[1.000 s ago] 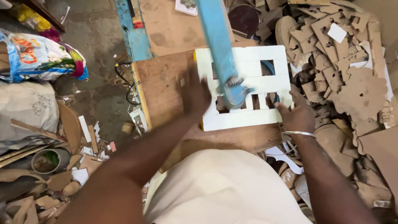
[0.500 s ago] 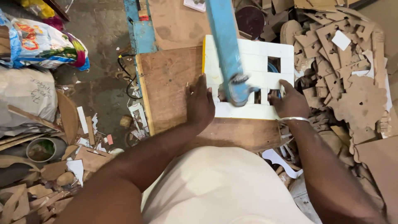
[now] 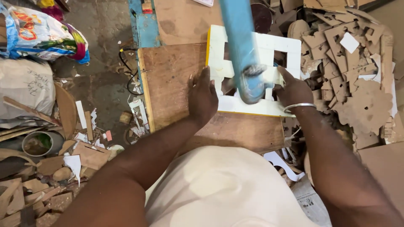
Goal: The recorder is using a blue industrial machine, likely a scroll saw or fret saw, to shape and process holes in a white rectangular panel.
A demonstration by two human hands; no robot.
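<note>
On top of the brown plywood counter [image 3: 176, 80] sits a white laminated board [image 3: 256, 107] with square and stepped cut-outs through it and a yellow edge showing along the near side; a blue machine arm [image 3: 242, 46] hangs over the middle of it and hides part of the pattern. Left hand [image 3: 203, 97] lies flat, palm down, fingers spread and nothing clasped, right at the board's left edge — half on the plywood, fingertips touching the white. Right hand [image 3: 294, 89], with a metal bangle [image 3: 299, 107] on the wrist, presses down on the board's right side near a cut-out; that grip isn't wrapped around anything either, just fingers pushing onto the surface.

My guess on handling: thin, stiff and fairly light sheet stock; the laminate face looks smooth, so probably a bit slippery under a dry palm. The narrow bridges between the openings look like the weak spots — I'd reckon they'd snap if you lifted it by one corner; better held flat by the two solid outer edges, roughly where the hands are now.

Off to the right there's a big heap of brown offcuts [image 3: 349, 63]; on the left the floor has sacks [image 3: 25, 88] and more scraps [image 3: 84, 155].
</note>
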